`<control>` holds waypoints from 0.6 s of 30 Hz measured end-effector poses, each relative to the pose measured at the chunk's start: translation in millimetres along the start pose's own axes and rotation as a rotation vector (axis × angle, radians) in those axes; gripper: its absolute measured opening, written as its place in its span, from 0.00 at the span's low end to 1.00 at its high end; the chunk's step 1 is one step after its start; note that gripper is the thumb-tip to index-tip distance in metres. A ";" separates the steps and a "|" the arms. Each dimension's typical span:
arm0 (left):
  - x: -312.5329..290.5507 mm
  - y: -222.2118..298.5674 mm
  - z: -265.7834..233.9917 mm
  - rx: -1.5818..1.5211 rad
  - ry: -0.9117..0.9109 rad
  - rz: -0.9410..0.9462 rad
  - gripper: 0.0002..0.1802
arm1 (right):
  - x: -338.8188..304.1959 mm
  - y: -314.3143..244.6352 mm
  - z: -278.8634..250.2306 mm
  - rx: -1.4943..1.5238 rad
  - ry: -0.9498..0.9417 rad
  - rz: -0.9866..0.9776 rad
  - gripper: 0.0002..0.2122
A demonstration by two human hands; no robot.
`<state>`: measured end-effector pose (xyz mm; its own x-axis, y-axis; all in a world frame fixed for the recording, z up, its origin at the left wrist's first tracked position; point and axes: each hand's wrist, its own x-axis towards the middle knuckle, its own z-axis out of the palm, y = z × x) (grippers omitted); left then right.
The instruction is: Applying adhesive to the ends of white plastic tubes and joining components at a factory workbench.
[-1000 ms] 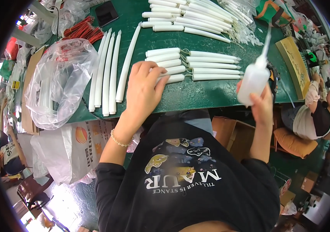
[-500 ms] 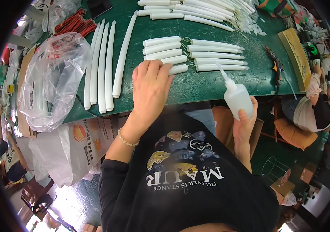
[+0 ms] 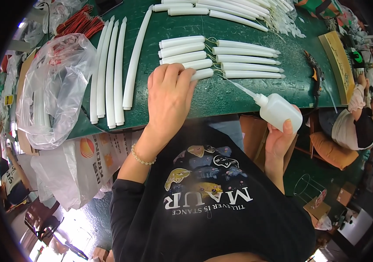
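Observation:
My left hand (image 3: 169,94) is closed around the nearest short white candle tube (image 3: 202,74), whose right end sticks out past the fingers. Several like tubes (image 3: 182,49) lie stacked beyond it. Thin wires link them to tapered white candle pieces (image 3: 249,59) lying to their right. In my right hand (image 3: 280,137) is a translucent squeeze bottle (image 3: 281,112), tilted so that its long thin nozzle points up and left. The nozzle tip is near the wires at the right end of the held tube; whether it touches cannot be told.
Long white candles (image 3: 118,72) lie left of my left hand, beside a clear plastic bag (image 3: 57,87) and red wires (image 3: 79,22). More white pieces (image 3: 234,11) are heaped at the back. Pliers (image 3: 314,78) and a yellowish box (image 3: 337,65) lie right. A co-worker (image 3: 361,118) sits at far right.
The squeeze bottle has tipped leftward, its nozzle swinging down to the wires beside the held tube. My right hand has shifted slightly right. My left hand keeps its grip on the tube.

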<state>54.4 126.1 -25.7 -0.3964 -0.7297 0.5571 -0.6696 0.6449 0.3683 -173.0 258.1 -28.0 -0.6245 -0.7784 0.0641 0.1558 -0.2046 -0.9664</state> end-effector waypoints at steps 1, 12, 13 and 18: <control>0.0 0.4 0.0 -0.001 -0.004 0.000 0.15 | -0.1 -0.7 2.1 -0.022 0.049 -0.018 0.31; -1.1 0.6 0.2 -0.006 0.002 -0.007 0.16 | 6.3 -3.0 1.9 -0.155 0.096 -0.122 0.28; -1.1 0.5 0.4 -0.008 0.001 -0.007 0.16 | 6.7 -3.2 3.0 -0.162 0.113 -0.121 0.28; -1.5 0.0 0.9 -0.004 0.004 -0.004 0.16 | 8.4 -5.4 8.9 -0.201 0.121 -0.098 0.28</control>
<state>54.4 127.0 -27.2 -0.3914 -0.7314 0.5585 -0.6689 0.6429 0.3731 -172.2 247.4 -20.0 -0.7183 -0.6813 0.1410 -0.0574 -0.1439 -0.9879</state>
